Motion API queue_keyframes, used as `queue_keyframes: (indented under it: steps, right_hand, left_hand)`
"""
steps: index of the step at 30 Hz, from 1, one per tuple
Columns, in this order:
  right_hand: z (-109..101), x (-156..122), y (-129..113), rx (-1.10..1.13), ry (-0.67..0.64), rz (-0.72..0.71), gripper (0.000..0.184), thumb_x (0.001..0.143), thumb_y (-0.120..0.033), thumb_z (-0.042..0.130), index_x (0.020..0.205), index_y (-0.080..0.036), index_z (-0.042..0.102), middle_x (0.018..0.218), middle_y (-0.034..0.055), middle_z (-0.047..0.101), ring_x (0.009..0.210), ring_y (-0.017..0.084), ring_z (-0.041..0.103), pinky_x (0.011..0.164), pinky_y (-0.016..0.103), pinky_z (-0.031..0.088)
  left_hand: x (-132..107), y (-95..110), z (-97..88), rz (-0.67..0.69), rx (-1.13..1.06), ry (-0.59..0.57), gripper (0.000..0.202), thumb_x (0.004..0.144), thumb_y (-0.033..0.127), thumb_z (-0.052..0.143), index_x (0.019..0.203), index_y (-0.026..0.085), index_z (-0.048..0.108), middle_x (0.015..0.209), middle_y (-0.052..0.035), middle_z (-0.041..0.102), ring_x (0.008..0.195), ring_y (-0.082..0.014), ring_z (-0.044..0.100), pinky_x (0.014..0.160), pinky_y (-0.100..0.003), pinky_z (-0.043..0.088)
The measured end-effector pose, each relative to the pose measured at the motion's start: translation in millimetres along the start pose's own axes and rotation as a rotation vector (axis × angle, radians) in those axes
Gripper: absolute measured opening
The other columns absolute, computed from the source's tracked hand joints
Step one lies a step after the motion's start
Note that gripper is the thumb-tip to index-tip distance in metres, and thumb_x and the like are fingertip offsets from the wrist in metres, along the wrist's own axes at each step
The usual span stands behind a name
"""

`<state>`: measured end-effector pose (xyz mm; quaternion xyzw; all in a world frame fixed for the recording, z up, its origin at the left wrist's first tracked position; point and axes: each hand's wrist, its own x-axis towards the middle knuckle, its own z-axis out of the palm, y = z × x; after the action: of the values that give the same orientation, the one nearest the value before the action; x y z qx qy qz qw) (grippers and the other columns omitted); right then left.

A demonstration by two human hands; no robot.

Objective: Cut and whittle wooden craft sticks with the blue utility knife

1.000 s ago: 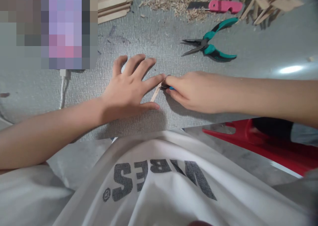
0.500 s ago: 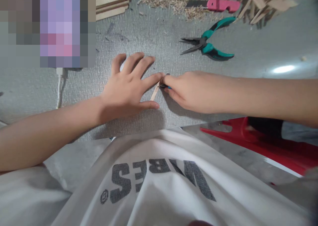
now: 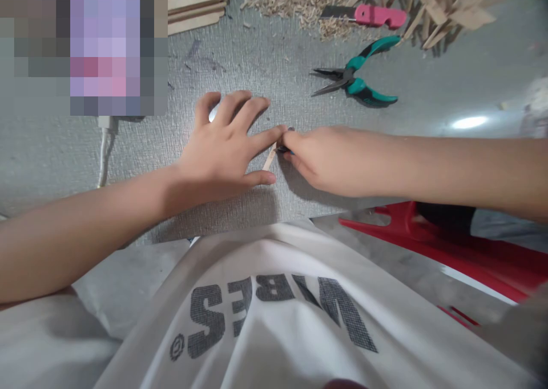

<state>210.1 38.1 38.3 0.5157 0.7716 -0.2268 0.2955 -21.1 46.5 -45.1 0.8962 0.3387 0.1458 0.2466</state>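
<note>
A short, pale wooden stick [image 3: 269, 160] lies slanted on the table between the index finger and thumb of my left hand [image 3: 223, 145]. That hand rests on the table with its fingers spread, the index and thumb tips at the stick's two ends. My right hand [image 3: 322, 156] is closed round a small tool with a dark metal tip [image 3: 282, 149] and a bit of blue. The tip touches or nearly touches the upper part of the stick. Most of the tool is hidden inside the fist, so its kind does not show.
Open pliers [image 3: 351, 80] with teal handles lie beyond my right hand. Behind them are a pink-handled blade [image 3: 380, 16], wood shavings [image 3: 295, 4] and a heap of cut sticks [image 3: 436, 7]. Stacked wooden sticks [image 3: 194, 15] and a white cable [image 3: 104, 152] are left. A red chair [image 3: 428, 238] stands below the table edge.
The view has shifted slightly. Both hands keep nearly the same pose over the stick, and the tool tip stays close to its upper part.
</note>
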Motion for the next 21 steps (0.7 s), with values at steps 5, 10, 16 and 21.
queue_keyframes:
  steps: [5, 10, 16, 21]
  right_hand:
    - [-5, 4, 1, 0.048, 0.000, 0.006, 0.032, 0.115, -0.028, 0.056, 0.129, -0.015, 0.081, 0.075, 0.0108, 0.074, 0.056, 0.025, 0.052, 0.065, 0.042, 0.030]
    - [-12, 6, -5, -0.011, -0.061, 0.090, 0.021, 0.110, -0.027, 0.066, 0.121, -0.020, 0.082, 0.069, 0.0073, 0.068, 0.053, 0.024, 0.048, 0.063, 0.042, 0.032]
    - [-21, 2, -24, -0.121, -0.146, 0.085, 0.040, 0.111, -0.015, 0.053, 0.141, -0.009, 0.079, 0.092, 0.0202, 0.081, 0.063, 0.028, 0.061, 0.066, 0.042, 0.035]
    - [-20, 4, -28, -0.191, -0.162, 0.061, 0.043, 0.110, -0.016, 0.058, 0.147, -0.009, 0.078, 0.100, 0.0209, 0.082, 0.066, 0.030, 0.065, 0.064, 0.041, 0.036]
  left_hand:
    - [2, 0, 3.8, 0.009, -0.032, 0.050, 0.064, 0.101, 0.062, 0.088, 0.157, 0.035, 0.077, 0.180, -0.0143, 0.058, 0.170, -0.0545, 0.044, 0.142, -0.081, 0.023]
    - [3, 3, 4.0, 0.016, 0.023, 0.032, 0.063, 0.104, 0.061, 0.085, 0.160, 0.035, 0.076, 0.184, -0.0155, 0.056, 0.171, -0.0544, 0.044, 0.141, -0.082, 0.024]
    - [5, 7, 1.5, 0.001, 0.025, 0.000, 0.064, 0.106, 0.064, 0.084, 0.164, 0.037, 0.075, 0.188, -0.0161, 0.052, 0.175, -0.0534, 0.041, 0.144, -0.080, 0.021]
    - [5, 2, 1.5, -0.009, 0.030, -0.009, 0.068, 0.107, 0.074, 0.079, 0.166, 0.040, 0.073, 0.188, -0.0155, 0.052, 0.176, -0.0536, 0.040, 0.144, -0.082, 0.019]
